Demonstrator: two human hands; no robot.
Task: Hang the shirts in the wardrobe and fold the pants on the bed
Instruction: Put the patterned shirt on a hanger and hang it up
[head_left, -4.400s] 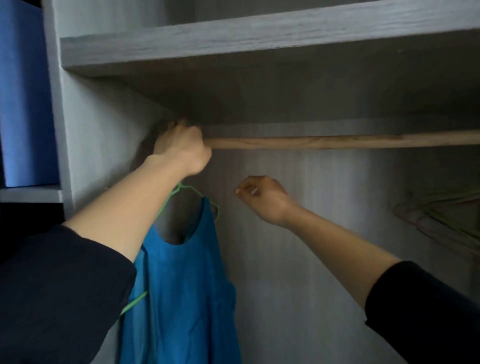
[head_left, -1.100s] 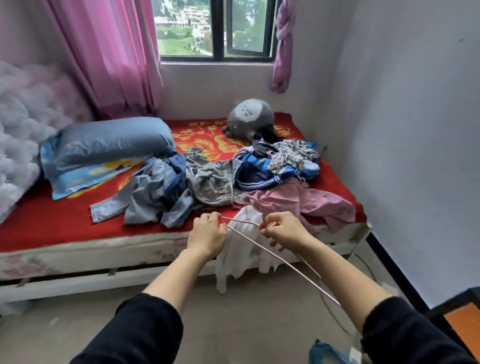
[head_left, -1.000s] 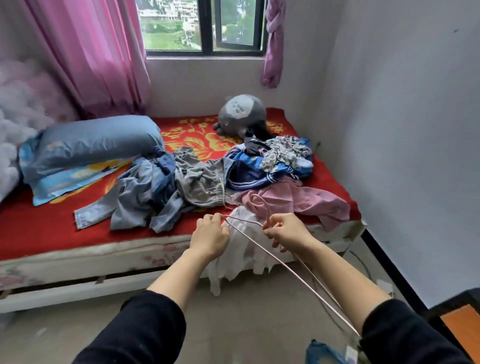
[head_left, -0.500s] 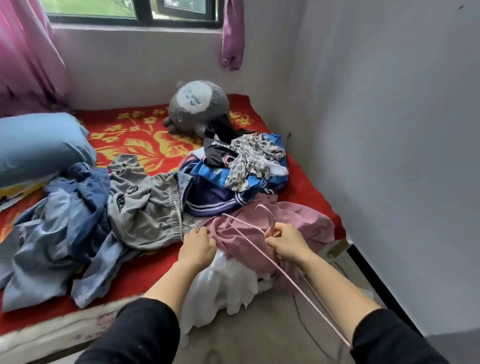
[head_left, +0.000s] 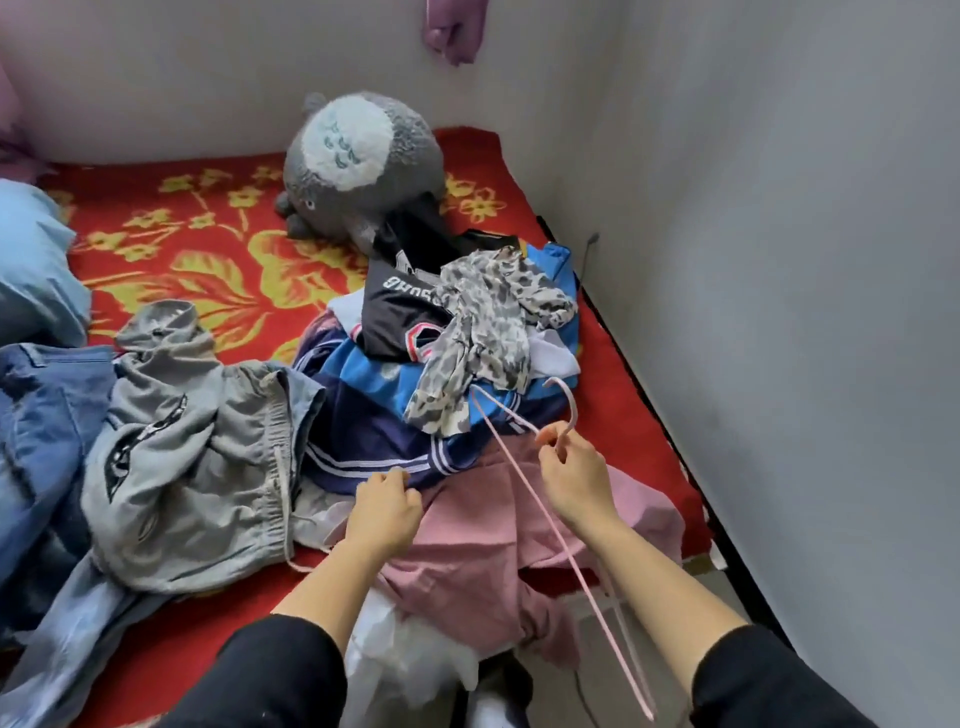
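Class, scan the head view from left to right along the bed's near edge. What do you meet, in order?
Blue denim garment → grey shorts → left hand → right hand, holding the pink hanger → grey wall.

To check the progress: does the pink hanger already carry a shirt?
No, the pink hanger, pinched by the right hand, is bare wire, and the clothes lie loose on the bed beneath it.

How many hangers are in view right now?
1: a pink hanger, pinched near its hook by the right hand, above the pink garment at the bed's edge. More may be hidden under the clothes.
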